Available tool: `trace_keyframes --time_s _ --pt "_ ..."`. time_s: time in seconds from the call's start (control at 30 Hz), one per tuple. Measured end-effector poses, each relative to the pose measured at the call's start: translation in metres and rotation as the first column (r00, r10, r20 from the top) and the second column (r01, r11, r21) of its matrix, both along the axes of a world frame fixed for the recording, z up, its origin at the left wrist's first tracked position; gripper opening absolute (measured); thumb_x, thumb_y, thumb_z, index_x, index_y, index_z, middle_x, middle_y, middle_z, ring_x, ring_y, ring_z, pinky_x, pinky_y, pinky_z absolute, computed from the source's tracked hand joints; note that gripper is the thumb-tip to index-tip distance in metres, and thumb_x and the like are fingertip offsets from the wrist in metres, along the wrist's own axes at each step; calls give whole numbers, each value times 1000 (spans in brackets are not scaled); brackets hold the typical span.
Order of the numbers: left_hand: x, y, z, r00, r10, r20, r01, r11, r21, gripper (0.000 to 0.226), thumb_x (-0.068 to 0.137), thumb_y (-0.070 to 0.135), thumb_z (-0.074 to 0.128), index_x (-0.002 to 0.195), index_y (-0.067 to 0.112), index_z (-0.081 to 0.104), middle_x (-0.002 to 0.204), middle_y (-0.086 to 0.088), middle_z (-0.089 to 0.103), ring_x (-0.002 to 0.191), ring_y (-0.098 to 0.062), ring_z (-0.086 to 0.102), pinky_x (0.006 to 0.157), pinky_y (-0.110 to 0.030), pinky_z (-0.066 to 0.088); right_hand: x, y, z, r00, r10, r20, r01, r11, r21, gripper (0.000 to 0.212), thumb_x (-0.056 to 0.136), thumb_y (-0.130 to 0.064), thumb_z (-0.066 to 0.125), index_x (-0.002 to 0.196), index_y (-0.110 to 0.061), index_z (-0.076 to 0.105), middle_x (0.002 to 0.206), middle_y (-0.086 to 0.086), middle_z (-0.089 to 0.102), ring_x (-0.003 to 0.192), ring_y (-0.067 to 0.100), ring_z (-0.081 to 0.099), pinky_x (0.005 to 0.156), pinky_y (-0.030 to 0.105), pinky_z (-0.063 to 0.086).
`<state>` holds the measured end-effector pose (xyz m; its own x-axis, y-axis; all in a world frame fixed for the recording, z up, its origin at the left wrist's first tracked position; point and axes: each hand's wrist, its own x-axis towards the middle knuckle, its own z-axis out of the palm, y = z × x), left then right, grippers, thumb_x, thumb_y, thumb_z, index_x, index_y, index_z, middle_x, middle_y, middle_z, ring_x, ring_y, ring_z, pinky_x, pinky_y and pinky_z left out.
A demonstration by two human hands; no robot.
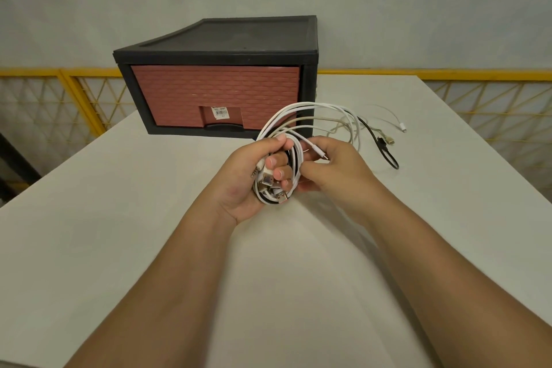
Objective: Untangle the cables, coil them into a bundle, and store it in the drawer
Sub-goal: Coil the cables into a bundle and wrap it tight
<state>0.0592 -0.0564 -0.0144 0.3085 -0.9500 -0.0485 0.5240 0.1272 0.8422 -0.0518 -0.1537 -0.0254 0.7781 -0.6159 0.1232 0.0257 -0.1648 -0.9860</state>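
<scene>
White-and-black cable coil (270, 188) before shut brick-red plastic drawer (215, 89), label (219, 112) unreadable.
The coil is gripped by the curled left hand (254, 176), one strand pinched by the right hand (331, 167).

Print on the drawer (215, 89) label (220, 112), perhaps a barcode, is too small to read.

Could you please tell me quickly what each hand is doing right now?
Left hand: gripping the coiled cable bundle.
Right hand: pinching a white cable end on that bundle.
</scene>
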Motion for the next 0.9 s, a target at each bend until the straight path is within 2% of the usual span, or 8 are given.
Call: trace_keyframes --time_s 0.1,0.27,0.37,0.5,0.63,0.7,0.8,0.9 --pt "-2 0 0 1000 3 8 -3 1000 1 13 81 23 56 75 13 60 42 9 39 38 -4 41 43 -20 42 4 1 -3 999 -42 6 42 999 -17 39 66 -8 55 101 -15 70 95 21 70 88 37 69 76 53 58" --pt "-1 0 -1 1000 4 27 -4 1000 20 12 83 24 55 77 13 57 42 9 39 38 -5 41 43 -20 42 2 -2 -4 999 -25 -36 21 996 -91 37 70 -6 57 102 -18 70 94 14 72 89 34 70 79 52 58" --pt "1 0 -2 999 -2 34 1 999 37 12 86 24 54 80 15 56 42 10 39 39 -4 40 43 -20 41 -5 -9 2 993 -16 -118 -10 976 -219 30 79 -9 63 105 -21 69 93 -1 73 86 17 70 82 40 57" --pt "0 1 -1 996 -32 83 27 998 56 15 90 25 52 81 15 55 43 10 37 39 -4 39 44 -20 39 -15 -8 20 951 -285 -117 141 740 -658 4 89 -26 65 86 -29 65 80 -18 63 70 0 60 66 13 45" --pt "-2 3 1 992 -47 119 37 996 84 27 85 40 55 79 14 54 43 9 37 38 -5 40 44 -21 40 -14 -2 23 904 -400 150 334 442 -832 9 84 -23 70 87 -20 62 86 -9 54 80 10 51 64 19 36" --pt "-1 3 1 990 -59 126 45 993 110 39 83 53 53 79 14 54 44 9 37 39 -6 40 45 -22 41 -14 -4 22 906 -376 193 347 401 -848 19 83 -19 71 99 -15 61 101 -1 53 93 15 49 72 21 37" --pt "1 3 0 989 -80 121 64 990 129 47 82 61 50 77 15 52 44 9 37 39 -7 39 45 -22 40 -14 -7 18 935 -343 95 245 425 -872 27 86 -17 69 112 -16 62 112 -1 53 104 16 46 80 21 33" --pt "-1 5 2 987 -108 116 92 987 133 38 86 52 52 75 16 50 44 9 36 38 -6 39 45 -21 40 -13 -17 12 934 -345 90 235 404 -884 14 89 -13 66 102 -12 68 102 2 61 98 25 48 78 23 29"
